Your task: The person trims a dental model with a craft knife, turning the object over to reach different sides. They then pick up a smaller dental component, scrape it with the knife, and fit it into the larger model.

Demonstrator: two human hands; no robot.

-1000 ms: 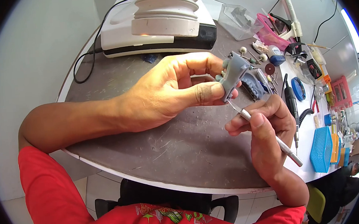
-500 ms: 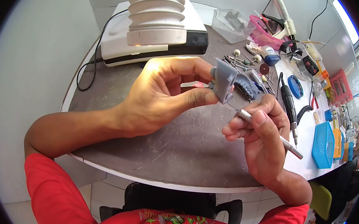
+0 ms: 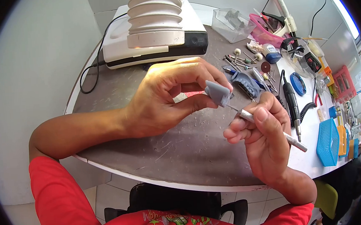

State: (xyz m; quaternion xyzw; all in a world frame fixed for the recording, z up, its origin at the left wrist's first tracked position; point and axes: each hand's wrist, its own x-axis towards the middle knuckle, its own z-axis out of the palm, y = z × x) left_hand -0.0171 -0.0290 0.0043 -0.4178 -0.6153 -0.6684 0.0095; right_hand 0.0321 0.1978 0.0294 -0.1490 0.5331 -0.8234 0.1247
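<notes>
My left hand (image 3: 168, 92) pinches a small grey dental model (image 3: 217, 94) between thumb and fingers, its flat base turned partly toward me. In my right hand (image 3: 269, 129) is a silver craft knife (image 3: 295, 142) with a knurled grip, held like a pen. Its thin tip points at the lower right edge of the model; whether it touches is too small to tell. A second grey dental model (image 3: 246, 85), with a row of teeth showing, lies on the table just beyond my right fingers.
A white corrugated suction hose (image 3: 155, 20) hangs over the bench before a white machine (image 3: 117, 41). Right of centre lie several rotary burs (image 3: 244, 60) and a black handpiece (image 3: 290, 100). Farther right stand a blue basket (image 3: 328, 142), a pink tray (image 3: 263, 33) and a clear box (image 3: 230, 29).
My left hand has turned the dental model and moved it slightly down and left, bringing its flat base more into view. The right hand with the craft knife has stayed nearly still.
</notes>
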